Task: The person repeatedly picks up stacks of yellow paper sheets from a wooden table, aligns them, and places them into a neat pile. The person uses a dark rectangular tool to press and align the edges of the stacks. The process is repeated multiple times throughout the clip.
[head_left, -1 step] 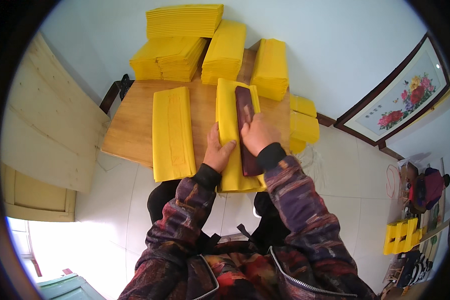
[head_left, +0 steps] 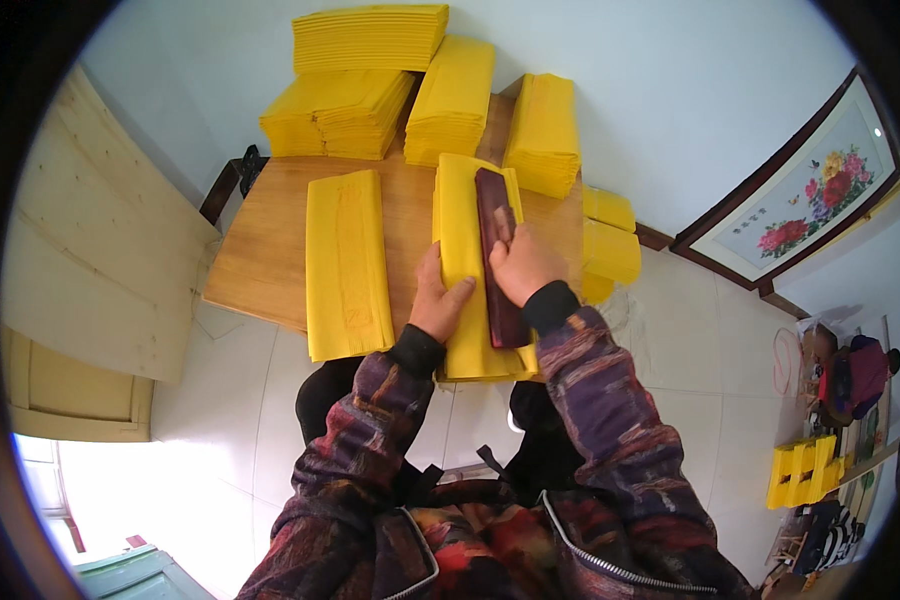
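Observation:
A folded yellow sheet (head_left: 457, 225), fabric-like, lies lengthwise before me at the table's right part, its near end reaching over the front edge. Along its right side rests a long, flat, dark maroon bar (head_left: 497, 215), slightly tilted. My right hand (head_left: 527, 265) is closed round the middle of the bar, pressing it against the yellow material. My left hand (head_left: 440, 302) grips the sheet's left edge, thumb on top and fingers along the side. To the left lies another folded yellow piece (head_left: 347, 265), untouched, with stitched-looking lines down it.
Several stacks of folded yellow pieces (head_left: 340, 110) stand along the back of the wooden table (head_left: 255, 255), against the wall. More yellow bundles (head_left: 610, 250) sit beyond the table's right side. A framed flower picture (head_left: 790, 190) leans at right; a pale wooden board (head_left: 100, 230) stands at left.
My right hand and the maroon bar have shifted slightly to the right. The left hand keeps its place on the sheet.

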`<state>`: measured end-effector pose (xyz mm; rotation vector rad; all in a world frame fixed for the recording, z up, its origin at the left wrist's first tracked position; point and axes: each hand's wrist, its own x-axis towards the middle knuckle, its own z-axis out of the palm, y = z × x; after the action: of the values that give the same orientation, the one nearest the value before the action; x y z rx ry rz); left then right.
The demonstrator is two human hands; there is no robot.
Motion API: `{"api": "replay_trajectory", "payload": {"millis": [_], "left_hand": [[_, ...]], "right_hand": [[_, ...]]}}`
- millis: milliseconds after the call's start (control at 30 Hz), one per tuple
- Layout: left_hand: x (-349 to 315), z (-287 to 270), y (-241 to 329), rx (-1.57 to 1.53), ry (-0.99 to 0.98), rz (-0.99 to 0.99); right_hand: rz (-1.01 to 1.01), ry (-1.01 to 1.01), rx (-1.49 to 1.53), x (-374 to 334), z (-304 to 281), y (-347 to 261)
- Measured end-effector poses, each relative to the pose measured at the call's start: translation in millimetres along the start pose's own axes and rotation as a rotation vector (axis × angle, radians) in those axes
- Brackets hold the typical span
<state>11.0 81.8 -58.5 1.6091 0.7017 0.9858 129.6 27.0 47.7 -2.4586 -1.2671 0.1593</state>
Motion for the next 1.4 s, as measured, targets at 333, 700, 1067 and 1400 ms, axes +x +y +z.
{"api": "replay_trajectory", "payload": {"millis": [333,700,1067,1400], "left_hand": [[0.6,-2.6,7.6,-0.015,-0.03,-0.032],[11.3,-10.5,20.6,-0.233,-0.142,-0.251],[26.2,-13.3,38.0,-0.295,-0.077,-0.31],[55.5,-26.5,42.3,0.12,0.098,-0.262]], "right_hand": [[0.006,0.05,-0.016,1.2,13.1,5.3],[-0.019,0.069,0.197,7.8,2.0,19.5],[0.113,-0.043,1.795,-55.1,0.1,180.0],[0.326,-0.005,1.877,-102.0,60.8,211.6]]}}
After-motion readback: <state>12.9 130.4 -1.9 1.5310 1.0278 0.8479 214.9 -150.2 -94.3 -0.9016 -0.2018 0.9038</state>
